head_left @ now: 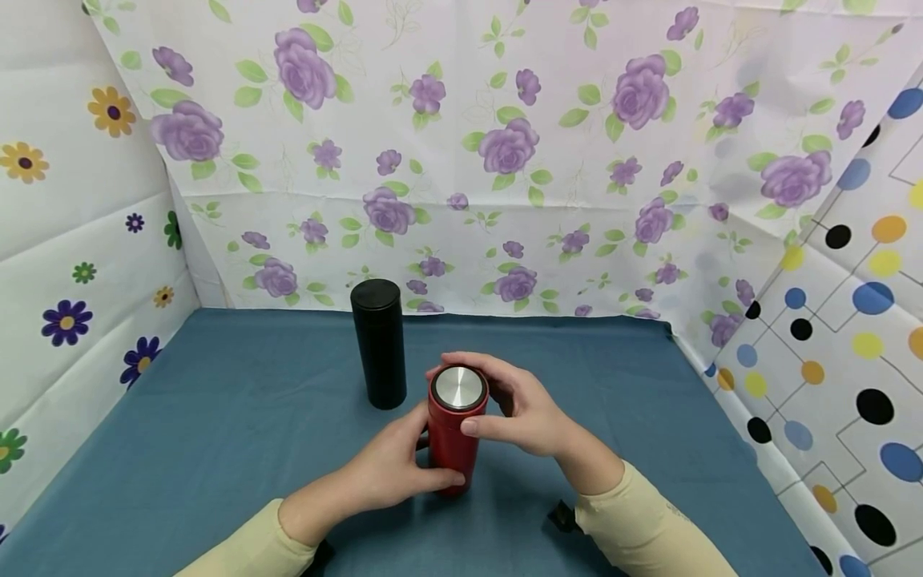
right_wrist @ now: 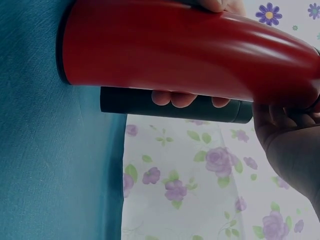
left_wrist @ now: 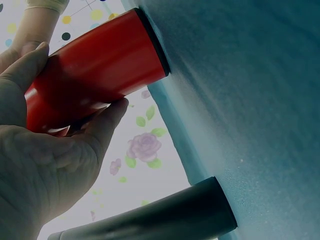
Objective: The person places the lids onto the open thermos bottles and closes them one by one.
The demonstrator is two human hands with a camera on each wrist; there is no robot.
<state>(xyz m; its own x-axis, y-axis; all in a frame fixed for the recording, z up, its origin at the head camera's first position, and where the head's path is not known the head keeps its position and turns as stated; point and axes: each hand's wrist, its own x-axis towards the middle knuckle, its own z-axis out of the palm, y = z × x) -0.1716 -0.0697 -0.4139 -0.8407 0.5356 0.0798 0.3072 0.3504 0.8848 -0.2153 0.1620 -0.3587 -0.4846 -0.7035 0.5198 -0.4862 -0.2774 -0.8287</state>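
Note:
A red thermos flask (head_left: 454, 449) with a silver-topped lid (head_left: 459, 388) stands upright on the blue cloth, near the middle of the head view. My left hand (head_left: 385, 465) grips its body from the left, thumb across the front; in the right wrist view its fingertips (right_wrist: 183, 99) show past the far side. Higher up, my right hand (head_left: 530, 409) curls round the top by the lid, thumb on the near side and fingers behind. Behind and to the left, a black thermos flask (head_left: 380, 344) stands upright, apart from both hands.
Blue cloth (head_left: 252, 417) covers the table. A rose-patterned sheet (head_left: 505, 232) hangs along the back, a flower-print sheet (head_left: 79, 240) on the left and a dotted sheet (head_left: 829, 361) on the right. A small black object (head_left: 562, 517) shows beside the right sleeve.

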